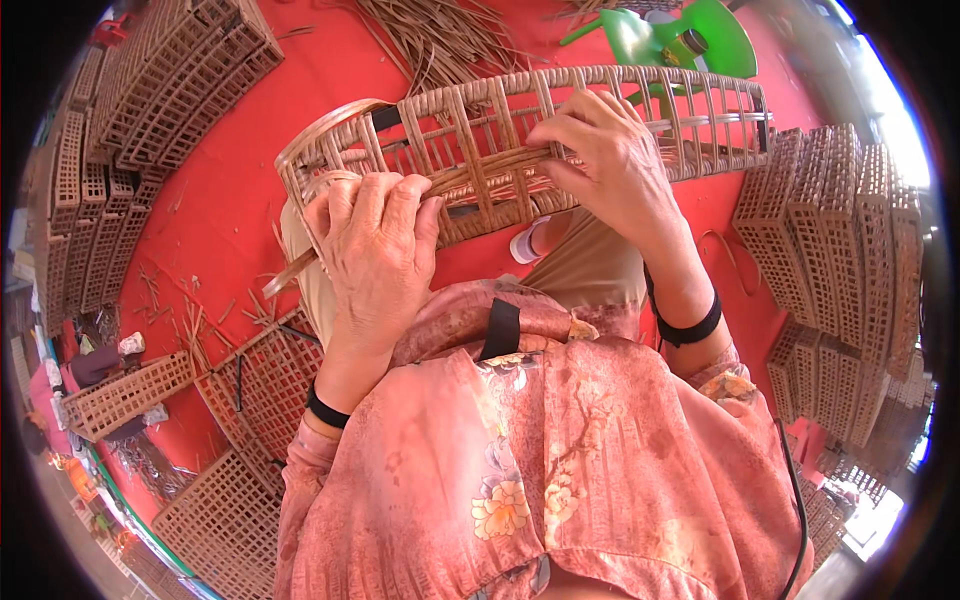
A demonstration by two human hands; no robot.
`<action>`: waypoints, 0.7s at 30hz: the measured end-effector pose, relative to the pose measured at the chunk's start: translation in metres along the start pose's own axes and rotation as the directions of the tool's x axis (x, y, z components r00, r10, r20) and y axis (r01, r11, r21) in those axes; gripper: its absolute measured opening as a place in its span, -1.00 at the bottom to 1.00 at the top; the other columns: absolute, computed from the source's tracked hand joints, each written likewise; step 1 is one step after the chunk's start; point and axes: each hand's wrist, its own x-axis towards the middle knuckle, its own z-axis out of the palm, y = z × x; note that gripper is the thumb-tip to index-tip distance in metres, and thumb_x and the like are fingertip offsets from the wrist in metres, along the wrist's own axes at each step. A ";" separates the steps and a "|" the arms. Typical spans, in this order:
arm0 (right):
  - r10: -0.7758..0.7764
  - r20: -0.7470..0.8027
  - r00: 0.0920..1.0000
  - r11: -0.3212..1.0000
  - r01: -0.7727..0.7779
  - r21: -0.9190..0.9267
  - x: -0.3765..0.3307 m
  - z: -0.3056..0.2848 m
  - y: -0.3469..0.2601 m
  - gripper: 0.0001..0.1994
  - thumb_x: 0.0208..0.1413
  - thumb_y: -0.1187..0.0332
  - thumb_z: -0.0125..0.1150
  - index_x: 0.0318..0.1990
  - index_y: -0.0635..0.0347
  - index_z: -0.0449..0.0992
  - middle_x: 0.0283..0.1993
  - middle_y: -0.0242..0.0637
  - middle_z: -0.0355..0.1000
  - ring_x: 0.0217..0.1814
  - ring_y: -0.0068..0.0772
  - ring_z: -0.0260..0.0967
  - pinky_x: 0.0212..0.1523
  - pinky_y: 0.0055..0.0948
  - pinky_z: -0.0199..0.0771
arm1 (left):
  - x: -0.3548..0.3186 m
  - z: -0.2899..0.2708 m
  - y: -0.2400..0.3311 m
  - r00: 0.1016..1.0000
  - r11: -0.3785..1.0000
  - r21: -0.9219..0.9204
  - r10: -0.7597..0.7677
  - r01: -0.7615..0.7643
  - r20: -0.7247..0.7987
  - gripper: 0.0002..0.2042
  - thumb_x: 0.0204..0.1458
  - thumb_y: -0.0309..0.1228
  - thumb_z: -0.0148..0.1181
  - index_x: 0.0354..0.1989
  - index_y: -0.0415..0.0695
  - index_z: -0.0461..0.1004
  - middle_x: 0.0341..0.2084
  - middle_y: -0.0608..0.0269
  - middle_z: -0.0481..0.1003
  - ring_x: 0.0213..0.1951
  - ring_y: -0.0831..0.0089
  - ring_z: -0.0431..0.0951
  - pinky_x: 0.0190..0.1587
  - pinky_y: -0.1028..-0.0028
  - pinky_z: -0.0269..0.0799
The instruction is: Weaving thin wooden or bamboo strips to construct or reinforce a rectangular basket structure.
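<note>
A long, openwork wicker basket [487, 190] with a wrapped rim lies across my lap, its bars spaced apart. My left hand [378, 225] is closed over its near left end, knuckles up, and the fingertips are partly hidden. A flat strip end [292, 272] sticks out to the left of that hand. Higher up and to the right, my right hand [612, 160] bends its fingers over the basket's side, with thumb and forefinger pinched at a crosswise strip [505, 160] woven through the bars. Black bits show at the basket's rim and lower edge.
Stacked wicker panels stand at the left [190, 80] and at the right [840, 230]. Loose strips [435, 40] lie on the red floor [300, 60] ahead, near a green plastic stool [725, 40] bearing a jar [687, 46]. More panels [265, 385] lie by my left arm.
</note>
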 end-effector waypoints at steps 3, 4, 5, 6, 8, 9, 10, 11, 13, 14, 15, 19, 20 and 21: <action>-0.011 0.019 1.000 1.000 0.012 -0.010 0.002 0.002 -0.001 -0.79 -0.11 0.42 0.38 -0.25 0.09 0.56 -0.23 -0.29 0.38 -0.07 -0.16 0.38 0.02 -0.19 0.38 | 0.001 -0.003 0.000 0.999 1.000 -0.016 0.009 -0.008 0.033 -0.79 0.00 -0.38 0.35 -0.19 -0.05 0.56 -0.27 0.36 0.50 -0.11 0.29 0.44 0.06 0.21 0.23; -0.001 0.033 0.999 1.000 0.002 -0.013 0.002 0.003 -0.001 -0.78 -0.11 0.43 0.37 -0.25 0.09 0.57 -0.22 -0.30 0.38 -0.06 -0.16 0.38 0.01 -0.19 0.39 | 0.002 -0.004 -0.001 0.999 1.000 -0.014 0.024 -0.023 0.032 -0.81 -0.01 -0.39 0.36 -0.20 -0.04 0.56 -0.28 0.37 0.51 -0.12 0.30 0.45 0.05 0.23 0.24; -0.003 0.036 0.999 1.000 0.003 -0.012 0.002 0.004 0.000 -0.78 -0.11 0.43 0.37 -0.24 0.09 0.57 -0.21 -0.31 0.39 -0.05 -0.16 0.39 0.01 -0.18 0.39 | 0.003 -0.004 -0.001 0.999 0.999 -0.014 0.035 -0.035 0.040 -0.82 -0.01 -0.39 0.37 -0.21 -0.02 0.57 -0.30 0.38 0.51 -0.12 0.31 0.46 0.05 0.25 0.25; 0.009 0.047 0.999 1.000 -0.009 -0.015 0.001 0.005 0.000 -0.78 -0.11 0.43 0.37 -0.24 0.09 0.57 -0.21 -0.31 0.39 -0.05 -0.16 0.39 0.01 -0.18 0.39 | 0.004 -0.005 -0.002 0.999 0.999 -0.011 0.040 -0.039 0.031 -0.82 -0.01 -0.39 0.37 -0.21 -0.02 0.57 -0.30 0.38 0.51 -0.12 0.31 0.46 0.05 0.25 0.25; -0.072 -0.044 0.996 0.997 0.071 -0.035 -0.002 0.009 0.000 -0.78 -0.10 0.43 0.36 -0.23 0.07 0.58 -0.22 -0.35 0.40 -0.05 -0.18 0.39 0.01 -0.21 0.39 | 0.010 -0.006 -0.006 0.997 0.997 -0.002 0.081 -0.081 0.008 -0.83 -0.02 -0.42 0.36 -0.22 -0.05 0.58 -0.31 0.35 0.52 -0.16 0.29 0.46 0.00 0.26 0.31; -0.073 -0.039 0.997 0.997 0.072 -0.038 -0.004 0.012 0.000 -0.78 -0.10 0.43 0.36 -0.23 0.07 0.58 -0.22 -0.35 0.40 -0.05 -0.18 0.39 0.01 -0.21 0.39 | 0.014 -0.006 -0.007 0.997 0.997 0.000 0.079 -0.079 0.016 -0.83 -0.02 -0.42 0.36 -0.22 -0.05 0.58 -0.31 0.35 0.52 -0.16 0.29 0.46 0.00 0.26 0.31; -0.065 -0.078 0.995 0.998 0.063 -0.029 -0.006 0.015 -0.001 -0.78 -0.09 0.43 0.36 -0.22 0.06 0.59 -0.22 -0.37 0.41 -0.06 -0.20 0.39 0.01 -0.23 0.39 | 0.019 -0.005 -0.009 0.996 0.996 -0.031 0.086 -0.086 0.017 -0.83 -0.02 -0.45 0.34 -0.22 -0.07 0.59 -0.35 0.32 0.51 -0.20 0.28 0.46 -0.07 0.27 0.34; -0.049 -0.115 0.992 0.999 0.047 -0.016 -0.008 0.017 -0.001 -0.77 -0.09 0.43 0.36 -0.21 0.04 0.59 -0.22 -0.39 0.41 -0.06 -0.23 0.39 0.01 -0.25 0.39 | 0.023 -0.005 -0.010 0.995 0.994 -0.062 0.094 -0.093 0.017 -0.84 -0.01 -0.47 0.32 -0.23 -0.09 0.60 -0.38 0.30 0.49 -0.23 0.26 0.46 -0.13 0.27 0.38; -0.075 -0.148 0.986 0.997 0.069 -0.044 -0.012 0.021 -0.001 -0.76 -0.10 0.43 0.37 -0.19 0.02 0.60 -0.20 -0.41 0.42 -0.07 -0.25 0.39 0.00 -0.27 0.39 | 0.030 -0.006 -0.010 0.989 0.991 -0.098 0.104 -0.093 0.103 -0.84 -0.01 -0.49 0.30 -0.22 -0.11 0.60 -0.41 0.27 0.46 -0.25 0.25 0.47 -0.18 0.26 0.41; -0.092 -0.180 0.979 0.995 0.082 -0.060 -0.014 0.023 -0.002 -0.74 -0.10 0.43 0.37 -0.18 0.00 0.61 -0.18 -0.42 0.42 -0.08 -0.28 0.39 -0.01 -0.30 0.38 | 0.034 -0.007 -0.009 0.975 0.986 -0.135 0.118 -0.093 0.188 -0.84 -0.01 -0.51 0.28 -0.22 -0.13 0.61 -0.43 0.24 0.44 -0.27 0.24 0.48 -0.23 0.25 0.43; -0.090 -0.179 0.980 0.995 0.080 -0.062 -0.015 0.024 -0.002 -0.74 -0.10 0.43 0.37 -0.18 0.00 0.61 -0.18 -0.42 0.42 -0.08 -0.28 0.39 -0.01 -0.30 0.38 | 0.038 -0.007 -0.010 0.974 0.987 -0.132 0.115 -0.090 0.194 -0.84 -0.01 -0.51 0.28 -0.22 -0.13 0.61 -0.43 0.24 0.44 -0.27 0.24 0.48 -0.23 0.25 0.43; -0.052 -0.170 0.984 0.997 0.042 -0.063 -0.019 0.026 -0.003 -0.70 -0.13 0.44 0.38 -0.16 -0.04 0.62 -0.12 -0.45 0.43 -0.04 -0.29 0.37 -0.01 -0.27 0.37 | 0.057 -0.006 -0.014 0.905 0.967 -0.152 0.245 -0.204 0.348 -0.88 0.01 -0.53 0.23 -0.27 -0.16 0.59 -0.42 0.18 0.42 -0.23 0.18 0.52 -0.23 0.22 0.47; -0.048 -0.172 0.984 0.997 0.036 -0.074 -0.019 0.027 -0.003 -0.69 -0.14 0.45 0.38 -0.15 -0.04 0.62 -0.11 -0.45 0.43 -0.03 -0.29 0.37 0.00 -0.26 0.36 | 0.061 -0.005 -0.015 0.880 0.959 -0.192 0.270 -0.209 0.390 -0.90 0.01 -0.53 0.22 -0.30 -0.17 0.58 -0.40 0.17 0.43 -0.22 0.16 0.52 -0.22 0.22 0.48; -0.046 -0.176 0.983 0.997 0.034 -0.073 -0.020 0.027 -0.004 -0.69 -0.14 0.45 0.38 -0.15 -0.04 0.62 -0.11 -0.45 0.43 -0.03 -0.29 0.37 0.00 -0.26 0.36 | 0.064 -0.004 -0.016 0.878 0.957 -0.191 0.278 -0.218 0.389 -0.90 0.01 -0.53 0.22 -0.30 -0.17 0.58 -0.40 0.17 0.43 -0.22 0.16 0.52 -0.22 0.22 0.48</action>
